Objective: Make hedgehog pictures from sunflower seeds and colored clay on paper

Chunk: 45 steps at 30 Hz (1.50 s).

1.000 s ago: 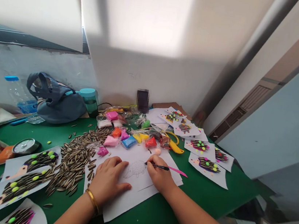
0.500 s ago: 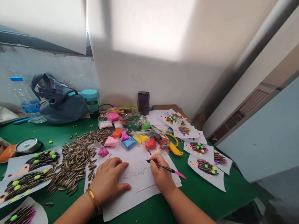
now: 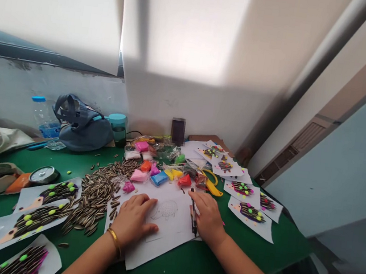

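Note:
My left hand (image 3: 134, 220), with a gold bangle at the wrist, lies open on the left part of a white sheet of paper (image 3: 154, 252), fingers spread and thumb pointing right. Beside its fingertips is a pencil-like outline drawing (image 3: 164, 211) of a small animal with a scaly or checkered back. My right hand (image 3: 209, 219) rests at the sheet's right edge, closed on a black pen (image 3: 193, 217) that points along the hand's left side. A bit of something pink (image 3: 223, 223) shows just behind the right hand, mostly hidden.
Striped sunflower seeds (image 3: 98, 193) lie heaped left of the paper. Behind it are bagged coloured clay packets (image 3: 159, 177) and yellow-handled scissors (image 3: 213, 186). Finished seed hedgehog pictures (image 3: 250, 213) lie at right, with more at left. A blue bag (image 3: 85, 131) stands near the wall.
My right hand has moved slightly right, off the drawing to the sheet's edge, and the pen has turned from sideways to nearly upright in view. My left hand stays on the paper.

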{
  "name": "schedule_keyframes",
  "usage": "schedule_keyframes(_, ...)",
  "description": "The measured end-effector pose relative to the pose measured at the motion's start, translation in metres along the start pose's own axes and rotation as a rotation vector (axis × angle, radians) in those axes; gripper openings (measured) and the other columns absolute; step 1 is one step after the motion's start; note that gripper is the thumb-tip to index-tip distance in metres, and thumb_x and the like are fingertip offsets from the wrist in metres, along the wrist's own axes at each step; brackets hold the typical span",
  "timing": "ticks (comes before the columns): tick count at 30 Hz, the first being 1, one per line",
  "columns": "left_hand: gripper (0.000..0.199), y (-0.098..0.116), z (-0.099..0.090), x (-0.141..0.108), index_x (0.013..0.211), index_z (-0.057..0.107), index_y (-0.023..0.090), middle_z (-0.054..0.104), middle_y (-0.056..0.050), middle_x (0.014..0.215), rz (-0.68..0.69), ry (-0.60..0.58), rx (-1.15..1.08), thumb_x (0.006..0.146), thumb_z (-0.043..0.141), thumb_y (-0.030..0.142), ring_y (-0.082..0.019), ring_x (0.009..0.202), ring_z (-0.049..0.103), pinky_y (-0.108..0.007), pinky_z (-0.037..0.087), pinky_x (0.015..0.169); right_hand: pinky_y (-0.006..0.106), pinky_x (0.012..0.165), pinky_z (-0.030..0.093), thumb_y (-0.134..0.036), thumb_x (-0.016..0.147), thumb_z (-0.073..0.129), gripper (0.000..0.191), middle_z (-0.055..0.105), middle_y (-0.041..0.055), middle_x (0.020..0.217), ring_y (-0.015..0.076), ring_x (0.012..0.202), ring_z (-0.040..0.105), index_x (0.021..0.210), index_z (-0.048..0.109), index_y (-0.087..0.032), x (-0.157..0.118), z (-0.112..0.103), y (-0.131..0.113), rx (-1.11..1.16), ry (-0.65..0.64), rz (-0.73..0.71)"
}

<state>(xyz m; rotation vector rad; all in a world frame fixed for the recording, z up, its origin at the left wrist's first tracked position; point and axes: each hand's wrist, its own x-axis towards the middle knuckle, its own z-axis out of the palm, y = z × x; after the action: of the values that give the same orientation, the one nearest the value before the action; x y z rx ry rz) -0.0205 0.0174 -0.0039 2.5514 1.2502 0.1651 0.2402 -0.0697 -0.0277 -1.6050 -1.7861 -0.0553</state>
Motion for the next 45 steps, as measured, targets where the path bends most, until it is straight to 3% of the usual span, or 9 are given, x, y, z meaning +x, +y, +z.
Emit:
schedule_keyframes(7,0.071,-0.002,-0.001,0.001,0.132,0.057,0.028,0.055,-0.008,0.131,-0.003,0.004,-0.002,0.067,0.077,0.050,-0.030,0.123,0.047,-0.042,0.036,0.103,0.044,0.094,0.046,-0.003,0.082,0.040,0.054,0.065,0.0080,0.113,0.0255,0.106,0.056,0.125,0.065,-0.025,-0.017,-0.008,0.028,-0.038,0.048,0.057)
schedule_keyframes(11,0.072,-0.005,0.002,0.001,0.130,0.058,0.028,0.056,-0.008,0.131,0.017,0.016,-0.020,0.066,0.078,0.053,-0.030,0.122,0.048,-0.041,0.036,0.103,0.042,0.090,0.048,-0.006,0.081,0.043,0.044,0.065,0.0078,0.103,0.0250,0.100,0.057,0.108,0.073,-0.025,-0.014,-0.006,0.029,-0.007,0.052,0.048)
schedule_keyframes(15,0.074,-0.007,0.002,0.001,0.129,0.059,0.029,0.056,-0.009,0.130,0.026,0.020,-0.031,0.063,0.079,0.055,-0.031,0.123,0.048,-0.041,0.036,0.103,0.045,0.092,0.047,-0.010,0.078,0.046,0.036,0.060,0.0093,0.107,0.0269,0.104,0.056,0.095,0.075,-0.022,-0.013,-0.005,0.033,0.013,0.114,0.101)
schedule_keyframes(22,0.073,-0.006,0.000,0.002,0.130,0.059,0.028,0.055,-0.009,0.131,0.021,0.003,-0.032,0.064,0.079,0.054,-0.031,0.123,0.048,-0.042,0.036,0.103,0.045,0.092,0.045,-0.014,0.078,0.047,0.025,0.059,0.0094,0.103,0.0277,0.102,0.055,0.067,0.069,-0.021,-0.012,-0.008,0.031,0.063,0.124,0.193)
schedule_keyframes(27,0.073,-0.006,-0.001,0.002,0.129,0.059,0.029,0.055,-0.009,0.131,0.022,-0.007,-0.024,0.063,0.079,0.055,-0.031,0.123,0.048,-0.041,0.036,0.103,0.041,0.085,0.047,-0.020,0.081,0.046,0.019,0.058,0.0064,0.089,0.0248,0.091,0.057,0.071,0.062,-0.022,-0.010,-0.009,0.036,0.151,0.187,0.318)
schedule_keyframes(33,0.072,-0.005,-0.001,0.001,0.127,0.060,0.030,0.057,-0.008,0.128,0.032,0.012,-0.018,0.063,0.080,0.055,-0.031,0.120,0.049,-0.042,0.037,0.102,0.035,0.067,0.049,-0.030,0.086,0.047,0.015,0.063,0.0039,0.082,0.0213,0.072,0.059,0.092,0.058,-0.022,-0.013,-0.004,0.041,0.167,0.221,0.500)
schedule_keyframes(45,0.077,-0.004,-0.001,-0.001,0.128,0.061,0.029,0.058,-0.009,0.127,0.044,0.014,-0.031,0.060,0.081,0.059,-0.032,0.119,0.050,-0.043,0.039,0.101,0.035,0.074,0.050,-0.035,0.085,0.048,0.022,0.066,0.0052,0.089,0.0223,0.080,0.063,0.098,0.058,-0.021,-0.015,-0.003,0.039,0.186,0.116,0.528)
